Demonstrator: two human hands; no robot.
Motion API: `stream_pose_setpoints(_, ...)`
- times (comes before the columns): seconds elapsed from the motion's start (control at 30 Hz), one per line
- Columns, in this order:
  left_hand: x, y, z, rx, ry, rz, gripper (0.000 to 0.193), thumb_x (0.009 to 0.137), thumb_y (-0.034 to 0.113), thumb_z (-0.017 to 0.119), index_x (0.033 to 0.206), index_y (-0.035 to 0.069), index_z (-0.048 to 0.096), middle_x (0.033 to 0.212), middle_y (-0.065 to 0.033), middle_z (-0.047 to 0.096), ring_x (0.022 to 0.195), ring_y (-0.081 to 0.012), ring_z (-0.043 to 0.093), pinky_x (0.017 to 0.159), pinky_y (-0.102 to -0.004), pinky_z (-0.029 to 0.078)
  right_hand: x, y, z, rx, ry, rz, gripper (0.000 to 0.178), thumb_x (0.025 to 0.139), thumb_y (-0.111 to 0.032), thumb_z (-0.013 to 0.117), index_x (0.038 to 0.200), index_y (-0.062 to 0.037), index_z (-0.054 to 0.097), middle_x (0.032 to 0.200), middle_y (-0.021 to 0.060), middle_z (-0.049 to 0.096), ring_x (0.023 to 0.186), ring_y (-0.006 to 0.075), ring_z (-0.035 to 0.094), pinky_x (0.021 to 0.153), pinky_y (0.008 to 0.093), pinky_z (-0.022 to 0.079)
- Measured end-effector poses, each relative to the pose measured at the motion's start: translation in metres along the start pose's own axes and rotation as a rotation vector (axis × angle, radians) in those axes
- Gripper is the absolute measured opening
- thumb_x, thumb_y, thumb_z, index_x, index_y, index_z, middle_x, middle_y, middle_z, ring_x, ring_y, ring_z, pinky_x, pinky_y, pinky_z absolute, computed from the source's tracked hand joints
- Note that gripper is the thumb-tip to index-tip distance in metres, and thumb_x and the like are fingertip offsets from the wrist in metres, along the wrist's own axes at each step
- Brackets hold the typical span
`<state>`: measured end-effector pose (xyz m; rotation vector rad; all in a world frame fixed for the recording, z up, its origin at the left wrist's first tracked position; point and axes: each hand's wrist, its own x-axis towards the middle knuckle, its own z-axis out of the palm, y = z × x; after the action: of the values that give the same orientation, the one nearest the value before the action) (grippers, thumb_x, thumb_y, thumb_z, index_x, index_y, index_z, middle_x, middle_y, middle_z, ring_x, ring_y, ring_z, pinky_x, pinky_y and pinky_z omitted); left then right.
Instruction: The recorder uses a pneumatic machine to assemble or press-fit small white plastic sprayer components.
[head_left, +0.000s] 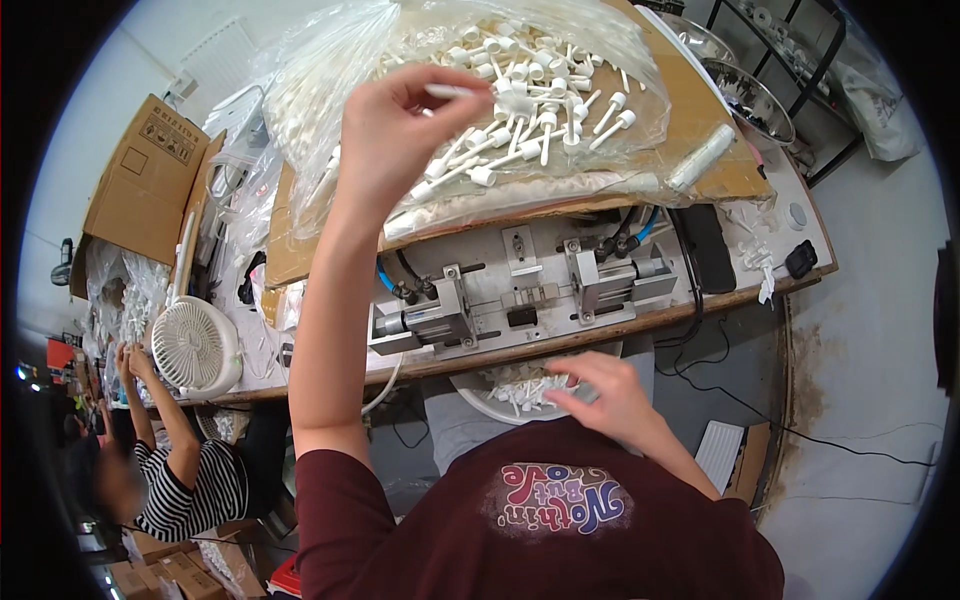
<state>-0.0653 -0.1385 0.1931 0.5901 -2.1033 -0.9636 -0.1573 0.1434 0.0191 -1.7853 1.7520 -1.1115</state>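
My left hand point(405, 115) is raised over the pile of white plastic scoops point(550, 120) at the back of the bench. Its fingers pinch a white scoop point(450, 91), partly blurred and partly covered by the fingers. In my lap, my right hand point(608, 394) hovers at the rim of a bowl point(480, 402) of small white plastic pieces point(525, 392). Its thumb and fingers are spread with nothing between them. Between the two hands stands a metal bench fixture point(522, 295) with two facing pneumatic clamps point(440, 312); I see no scoop in it.
The scoops lie on clear plastic sheeting point(330, 130) over a cardboard sheet point(700, 100). A white fan point(195, 345) stands at the left; beyond it a person in a striped top point(195, 490) works. Black cables point(750, 400) hang at the right, and metal bowls point(750, 95) sit far right.
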Motion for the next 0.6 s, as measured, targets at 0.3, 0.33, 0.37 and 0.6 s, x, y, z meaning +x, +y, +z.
stream_pose_setpoints(0.3,-0.108,0.018,0.018,-0.503,-0.506,-0.477,0.008,0.081,-0.003,0.075,0.089,-0.004,0.073,0.082,-0.0056,0.067,0.062,-0.0073,0.06,0.052,-0.0196,0.047,0.036,-0.046,-0.031,-0.055,0.455,-0.407,0.042,0.07,-0.007,0.085,0.109,-0.0035,0.071,0.094,0.0083,0.067,0.076,0.0209,0.067,0.062,0.0273,0.053)
stream_pose_setpoints(0.33,-0.112,0.016,0.018,-0.538,-0.508,-0.485,0.008,0.081,-0.003,0.075,0.089,-0.004,0.073,0.082,-0.0058,0.067,0.062,-0.0073,0.06,0.052,-0.0198,0.047,0.035,-0.047,-0.029,-0.031,0.454,-0.385,0.04,0.07,-0.006,0.084,0.108,-0.0041,0.071,0.092,0.0074,0.066,0.073,0.02,0.066,0.06,0.0272,0.052)
stream_pose_setpoints(0.37,-0.116,0.013,0.018,-0.578,-0.531,-0.509,0.008,0.081,-0.003,0.075,0.088,-0.004,0.073,0.082,-0.006,0.067,0.062,-0.0074,0.06,0.052,-0.0198,0.047,0.034,-0.049,-0.026,-0.007,0.453,-0.363,0.038,0.07,-0.005,0.084,0.106,-0.0046,0.072,0.089,0.0064,0.066,0.07,0.0191,0.065,0.058,0.0271,0.051)
stream_pose_setpoints(0.6,-0.131,-0.004,0.021,-0.751,-0.607,-0.631,0.011,0.08,-0.002,0.076,0.091,-0.004,0.073,0.084,-0.0086,0.069,0.059,-0.0078,0.06,0.05,-0.0201,0.047,0.033,-0.051,-0.028,-0.038,0.298,-0.402,0.034,0.07,-0.004,0.084,0.102,-0.0043,0.073,0.083,0.0043,0.061,0.062,0.0152,0.059,0.051,0.0279,0.044)
